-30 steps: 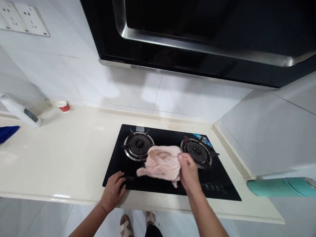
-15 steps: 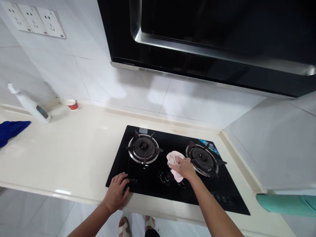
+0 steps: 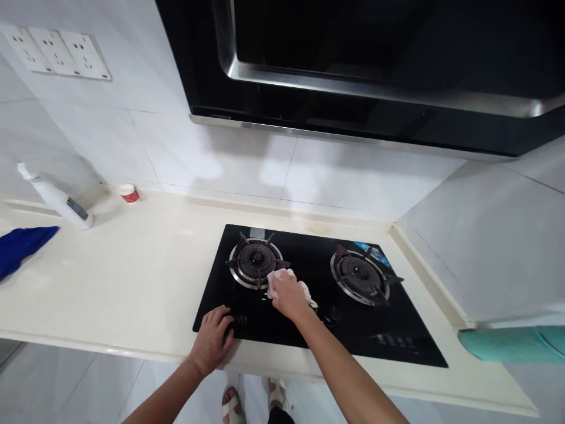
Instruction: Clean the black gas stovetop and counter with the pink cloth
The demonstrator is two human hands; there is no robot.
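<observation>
The right hand [image 3: 286,294] presses a bunched pale cloth [image 3: 304,288] onto the black glass stove [image 3: 397,330], fingers closed over it so that only scraps of cloth show at 12 and 3 o'clock of the knuckles. Half a second ago hand and cloth sat just beside the right burner [image 3: 359,275]; now they lie against the left burner [image 3: 256,262], touching its rim at about 5 o'clock, so the wipe has swept leftward across the glass between the two rings. A second ago the cloth was spread wide; now it is wadded small.

The left hand [image 3: 212,340] stays flat, fingers spread and holding nothing, on the stove's front left corner, half on the cream counter [image 3: 132,282].

At 9 o'clock of the stove the counter runs bare toward a spray bottle [image 3: 57,197], a small red cup [image 3: 129,192] and a blue cloth [image 3: 22,247], all well apart. At 12 o'clock the hood [image 3: 353,70] overhangs. At 3 o'clock a teal object [image 3: 507,343] lies near the counter's edge.
</observation>
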